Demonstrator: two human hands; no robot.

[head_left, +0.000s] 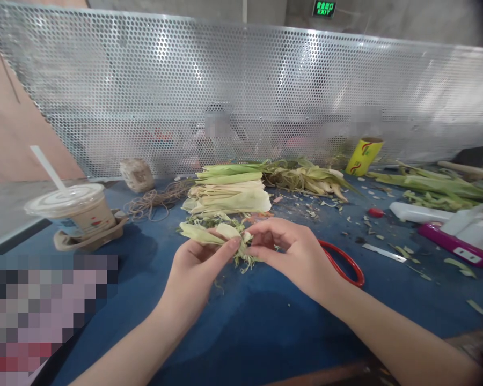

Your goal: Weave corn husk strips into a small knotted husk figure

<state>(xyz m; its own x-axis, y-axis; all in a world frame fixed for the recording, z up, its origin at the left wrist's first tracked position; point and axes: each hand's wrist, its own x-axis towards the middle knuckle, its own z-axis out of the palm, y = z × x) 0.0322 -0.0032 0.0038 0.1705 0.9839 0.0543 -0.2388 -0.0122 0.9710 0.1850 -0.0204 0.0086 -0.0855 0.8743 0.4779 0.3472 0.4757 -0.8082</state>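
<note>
A perforated metal screen (124, 80) stands behind the blue surface (145, 321). Toward the surface's left edge is a lidded cup (90, 214); then twine (161, 201). Mid-surface, the pale husk piece (197, 234) lies in the hands, its long axis running roughly left to right, parallel to the far edge, just nearer than the husk stack (229, 193). The left hand (199, 260) pinches it, thumb on top, and is nearer its left end. The right hand (287, 246) has curled fingertips at its right end; whether they grip is unclear. Beyond lies a red loop (360, 275).
</note>
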